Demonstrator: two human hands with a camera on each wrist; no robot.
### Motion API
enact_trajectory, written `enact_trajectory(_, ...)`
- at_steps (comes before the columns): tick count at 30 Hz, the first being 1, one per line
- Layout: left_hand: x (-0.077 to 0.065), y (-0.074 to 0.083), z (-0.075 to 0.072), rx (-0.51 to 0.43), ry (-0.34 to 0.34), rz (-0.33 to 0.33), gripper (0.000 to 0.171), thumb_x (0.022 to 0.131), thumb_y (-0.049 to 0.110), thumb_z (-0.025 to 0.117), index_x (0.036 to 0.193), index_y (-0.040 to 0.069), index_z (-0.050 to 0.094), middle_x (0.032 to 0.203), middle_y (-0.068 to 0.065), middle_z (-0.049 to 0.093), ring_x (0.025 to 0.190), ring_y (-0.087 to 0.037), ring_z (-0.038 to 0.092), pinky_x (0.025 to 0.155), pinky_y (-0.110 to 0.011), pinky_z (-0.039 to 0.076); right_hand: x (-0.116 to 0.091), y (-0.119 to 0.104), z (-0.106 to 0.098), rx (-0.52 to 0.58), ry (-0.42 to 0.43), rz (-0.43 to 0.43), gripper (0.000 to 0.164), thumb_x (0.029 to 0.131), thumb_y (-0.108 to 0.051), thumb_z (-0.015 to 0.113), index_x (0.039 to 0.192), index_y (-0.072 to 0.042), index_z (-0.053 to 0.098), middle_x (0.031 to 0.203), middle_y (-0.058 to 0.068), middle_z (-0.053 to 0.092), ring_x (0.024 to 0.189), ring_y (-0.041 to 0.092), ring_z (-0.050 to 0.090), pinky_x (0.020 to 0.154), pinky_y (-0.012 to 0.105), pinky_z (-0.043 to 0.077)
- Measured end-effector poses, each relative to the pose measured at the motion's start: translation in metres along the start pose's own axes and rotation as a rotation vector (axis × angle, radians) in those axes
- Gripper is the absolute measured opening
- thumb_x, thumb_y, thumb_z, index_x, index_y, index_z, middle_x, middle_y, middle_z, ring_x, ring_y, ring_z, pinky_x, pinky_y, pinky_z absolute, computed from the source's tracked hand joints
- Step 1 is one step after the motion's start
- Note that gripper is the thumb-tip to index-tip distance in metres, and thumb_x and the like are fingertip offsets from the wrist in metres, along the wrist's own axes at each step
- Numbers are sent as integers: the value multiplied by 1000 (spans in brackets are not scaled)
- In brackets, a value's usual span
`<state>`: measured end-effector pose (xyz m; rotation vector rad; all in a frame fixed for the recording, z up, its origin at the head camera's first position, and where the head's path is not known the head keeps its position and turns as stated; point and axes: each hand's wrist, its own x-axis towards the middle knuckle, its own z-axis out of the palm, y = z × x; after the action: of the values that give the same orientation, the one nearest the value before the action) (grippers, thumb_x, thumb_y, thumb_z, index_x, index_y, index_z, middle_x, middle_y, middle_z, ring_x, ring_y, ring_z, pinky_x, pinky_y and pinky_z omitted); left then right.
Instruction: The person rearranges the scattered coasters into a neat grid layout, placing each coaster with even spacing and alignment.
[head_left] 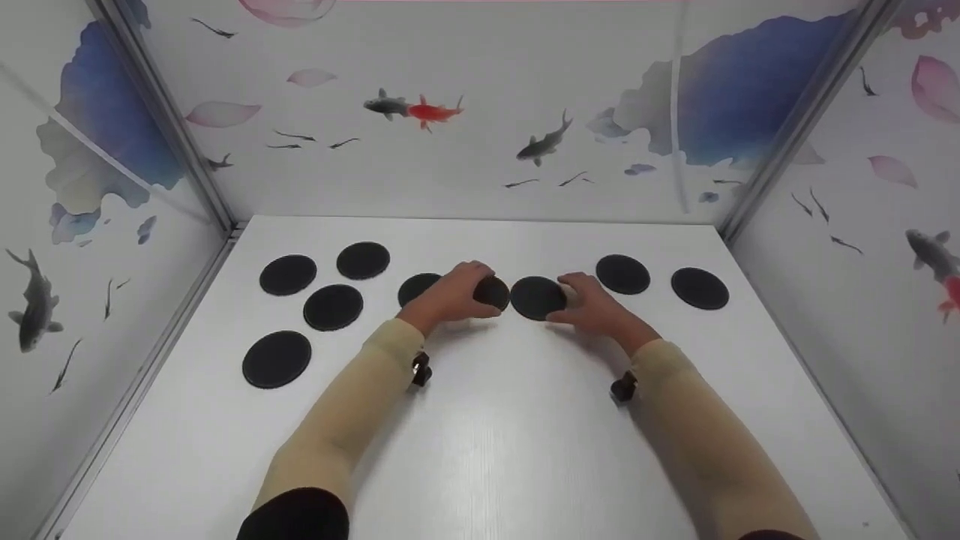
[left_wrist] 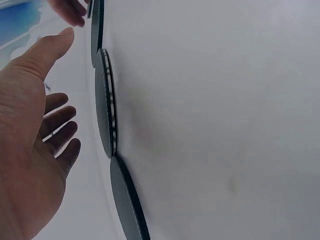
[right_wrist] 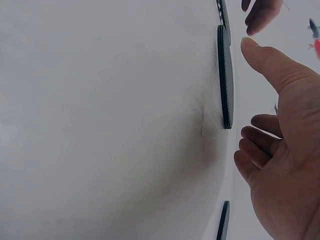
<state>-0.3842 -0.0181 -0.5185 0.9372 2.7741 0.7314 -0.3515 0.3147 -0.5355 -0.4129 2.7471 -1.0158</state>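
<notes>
Two black round discs lie side by side at the middle of the white table. My left hand (head_left: 452, 294) is over the left one (head_left: 493, 293) and covers part of it. At the right disc's (head_left: 536, 298) right edge is my right hand (head_left: 598, 307), thumb and fingers spread. In the left wrist view, a gap shows between my left hand (left_wrist: 35, 125) and the nearest disc (left_wrist: 103, 105), whose rim looks layered. The right wrist view likewise has my right hand (right_wrist: 290, 135) apart from a disc (right_wrist: 226, 75), fingers loosely bent. Neither hand grips anything.
Beside my left wrist lies a partly hidden disc (head_left: 418, 286). Several more discs, such as this one (head_left: 277, 359), lie on the table's left. Two others (head_left: 622, 274) are at the right. Printed wall panels (head_left: 465, 180) enclose the table (head_left: 480, 450) at the back and sides.
</notes>
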Motion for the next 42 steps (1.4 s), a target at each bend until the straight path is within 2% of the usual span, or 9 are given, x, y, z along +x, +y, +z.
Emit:
enact_trajectory(5, -28, -21, -16, 24, -10, -5, 79, 96, 48, 86, 155, 4, 59, 154, -13, 58, 141, -29, 54, 120, -45, 45, -9, 4, -4, -23, 0, -4, 98, 95, -46, 88, 168, -1, 41, 174, 23, 35, 165, 43, 24, 134, 60, 19)
enact_trajectory(11, -64, -47, -28, 67, -8, -68, 79, 97, 48, 86, 157, 4, 58, 158, -15, 56, 148, -32, 49, 124, -47, 42, -19, 5, -7, -30, 0, -30, 95, 97, -44, 87, 167, 0, 41, 172, 23, 37, 164, 44, 26, 133, 60, 19)
enact_trajectory(14, -79, -54, -32, 82, -3, -96, 82, 97, 49, 85, 159, 5, 55, 163, -16, 52, 153, -34, 45, 127, -49, 38, -23, 5, -9, -33, 3, -31, 95, 97, -45, 87, 167, -1, 41, 173, 22, 37, 164, 43, 25, 133, 61, 19)
enact_trajectory(18, -93, -58, -35, 104, -12, -92, 88, 96, 52, 84, 163, 4, 51, 168, -19, 48, 158, -37, 41, 130, -50, 34, -28, 3, -13, -28, 6, -33, 96, 96, -46, 87, 168, -2, 40, 174, 23, 34, 165, 45, 20, 133, 64, 17)
enact_trajectory(21, -101, -58, -35, 113, -25, -81, 92, 96, 54, 83, 164, 3, 49, 169, -20, 45, 160, -39, 38, 131, -52, 32, -30, 2, -15, -31, 8, -35, 96, 96, -48, 86, 168, -2, 41, 175, 23, 33, 166, 46, 18, 133, 64, 16)
enact_trajectory(28, -112, -60, -31, 111, -48, -101, 100, 93, 61, 84, 168, 7, 46, 176, -16, 37, 164, -39, 31, 132, -54, 28, -33, 2, -15, -40, 7, -28, 97, 96, -50, 86, 168, -2, 41, 174, 23, 34, 167, 47, 15, 133, 65, 14)
enact_trajectory(33, -119, -60, -30, 100, -73, -100, 109, 89, 67, 85, 170, 8, 43, 180, -13, 31, 165, -39, 29, 132, -55, 28, -36, 2, -13, -38, 9, -44, 95, 96, -49, 86, 167, -2, 43, 174, 23, 36, 166, 45, 19, 133, 64, 15)
enact_trajectory(42, -123, -60, -29, 118, -125, -108, 113, 86, 63, 89, 170, 5, 40, 180, -16, 29, 166, -39, 26, 131, -57, 30, -37, 2, -15, -36, 23, -60, 92, 97, -46, 87, 165, 0, 45, 172, 24, 38, 163, 46, 24, 132, 65, 20)
